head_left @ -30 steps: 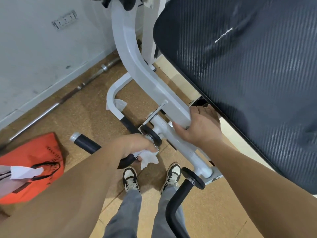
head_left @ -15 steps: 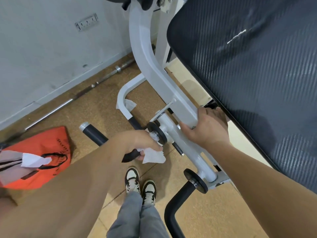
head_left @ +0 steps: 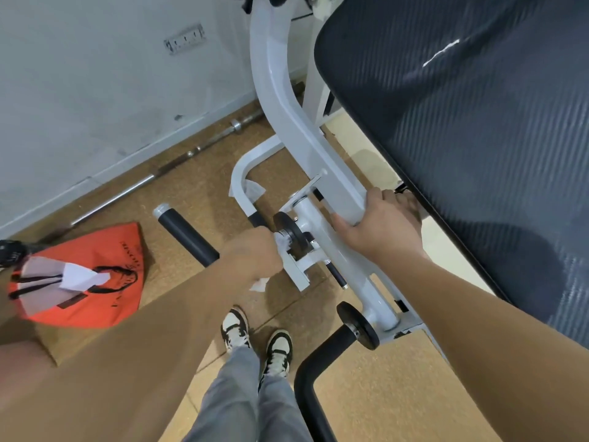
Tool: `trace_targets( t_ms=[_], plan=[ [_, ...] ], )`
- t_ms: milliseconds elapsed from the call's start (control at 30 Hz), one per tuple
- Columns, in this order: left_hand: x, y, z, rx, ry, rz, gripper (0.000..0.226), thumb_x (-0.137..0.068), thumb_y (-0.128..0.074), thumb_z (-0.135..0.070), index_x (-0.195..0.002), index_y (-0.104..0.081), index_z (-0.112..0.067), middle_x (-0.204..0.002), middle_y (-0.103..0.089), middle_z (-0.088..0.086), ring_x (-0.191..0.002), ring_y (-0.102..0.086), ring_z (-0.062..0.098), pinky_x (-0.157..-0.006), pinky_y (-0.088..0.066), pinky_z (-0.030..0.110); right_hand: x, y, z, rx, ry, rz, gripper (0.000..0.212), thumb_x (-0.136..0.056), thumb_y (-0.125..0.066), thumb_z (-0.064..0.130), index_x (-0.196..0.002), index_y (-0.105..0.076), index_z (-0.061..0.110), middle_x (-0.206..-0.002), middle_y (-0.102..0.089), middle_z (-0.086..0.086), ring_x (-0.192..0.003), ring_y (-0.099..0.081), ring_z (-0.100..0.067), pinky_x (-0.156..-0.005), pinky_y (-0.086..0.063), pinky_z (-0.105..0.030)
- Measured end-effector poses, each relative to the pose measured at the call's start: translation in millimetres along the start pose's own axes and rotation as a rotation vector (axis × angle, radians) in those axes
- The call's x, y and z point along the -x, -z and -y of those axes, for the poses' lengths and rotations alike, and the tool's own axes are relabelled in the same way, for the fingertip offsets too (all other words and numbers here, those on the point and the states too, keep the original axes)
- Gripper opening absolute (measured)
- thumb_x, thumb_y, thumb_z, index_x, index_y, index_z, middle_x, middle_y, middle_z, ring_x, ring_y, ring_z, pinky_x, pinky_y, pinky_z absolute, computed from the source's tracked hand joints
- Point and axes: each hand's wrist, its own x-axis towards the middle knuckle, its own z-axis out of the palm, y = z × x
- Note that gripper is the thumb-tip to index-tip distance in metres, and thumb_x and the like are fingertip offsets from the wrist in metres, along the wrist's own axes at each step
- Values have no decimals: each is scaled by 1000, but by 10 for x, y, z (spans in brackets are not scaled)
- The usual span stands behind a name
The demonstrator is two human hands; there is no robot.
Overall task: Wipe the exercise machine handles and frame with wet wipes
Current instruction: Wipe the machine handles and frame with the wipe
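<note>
One big black pad [head_left: 462, 138], ribbed and faintly shiny, fills the right side, its edges cut off. One white painted metal frame [head_left: 287, 122] curves down beside it. One orange cloth bag [head_left: 95, 301] lies on the floor. Two hands show. The right hand [head_left: 382, 226] curls round a white frame bar. The left hand [head_left: 255, 255] clutches one crumpled white wipe [head_left: 259, 283] against a round black disc [head_left: 288, 229]; the fist hides most of the wipe.

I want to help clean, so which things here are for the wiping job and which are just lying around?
For the job: wipe in the left hand, white frame gripped by the right hand, black handle.
Just lying about: orange bag, metal bar on the floor, wall socket.
</note>
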Motion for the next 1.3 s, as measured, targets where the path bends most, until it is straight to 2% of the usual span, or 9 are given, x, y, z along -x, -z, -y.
trace_targets(
  t_ms=[267,367,467,600,767,900,1100,1200,1300],
  plan=[
    [-327,204,10,464,88,530,35,-79,-85,-29,-101,-75,-4,-80,-69,16,-57,-61,24,-52,-51,31,-47,-38,-9,65,7,-18,74,-85,-43,81,-126,-52,20,-123,-61,-6,-117,-55,-31,-105,-39,-45],
    [-260,108,-43,280,6,272,14,-87,-71,-21,-91,-69,-8,-77,-68,11,-60,-65,25,-53,-51,31,-55,-39,0,69,7,-14,75,-85,-43,81,-129,-51,20,-123,-61,-5,-117,-56,-30,-105,-40,-45],
    [97,-150,16,-465,-137,-274,26,-90,-60,-14,-109,-43,-14,-81,-57,-2,-65,-61,19,-51,-46,30,-44,-40,14,60,-1,-5,77,-85,-43,80,-131,-51,20,-123,-62,-7,-115,-57,-31,-101,-45,-45],
    [382,-227,232,-766,-236,-340,55,-91,-64,-12,-132,-29,-6,-98,-62,3,-73,-66,19,-42,-26,30,-24,-14,33,78,-13,6,83,-85,-43,81,-137,-50,16,-128,-61,-12,-123,-54,-34,-103,-44,-46],
    [16,116,41,107,14,213,8,-86,-61,-9,-93,-62,-6,-76,-68,13,-62,-67,29,-55,-52,31,-42,-58,18,131,-14,-39,87,-84,-43,81,-131,-57,10,-122,-65,-14,-119,-57,-36,-102,-48,-49],
    [-182,275,15,462,104,600,20,-92,-74,-19,-104,-68,-4,-74,-61,15,-49,-49,18,-51,-54,29,-21,-74,33,134,5,-63,83,-84,-44,82,-126,-58,11,-112,-65,-10,-109,-60,-34,-89,-52,-46],
    [320,-147,224,-686,-195,-292,55,-84,-69,-7,-128,-36,-6,-99,-67,8,-85,-69,25,-68,-49,35,-19,-38,59,159,9,-58,86,-85,-40,84,-128,-56,12,-120,-65,-12,-111,-61,-34,-92,-49,-44],
    [516,-168,395,-866,-302,-311,70,-79,-72,-6,-136,-30,-2,-103,-64,10,-90,-66,28,-83,-45,38,0,-20,63,177,10,-71,87,-85,-39,85,-129,-57,11,-123,-65,-13,-115,-60,-35,-97,-47,-45],
    [376,19,275,-701,-185,-160,40,-84,-66,-14,-117,-44,-11,-87,-63,1,-69,-61,21,-62,-45,31,-5,-18,68,209,6,-65,90,-86,-37,87,-131,-56,11,-125,-65,-14,-117,-59,-36,-100,-46,-46]
  ],
)
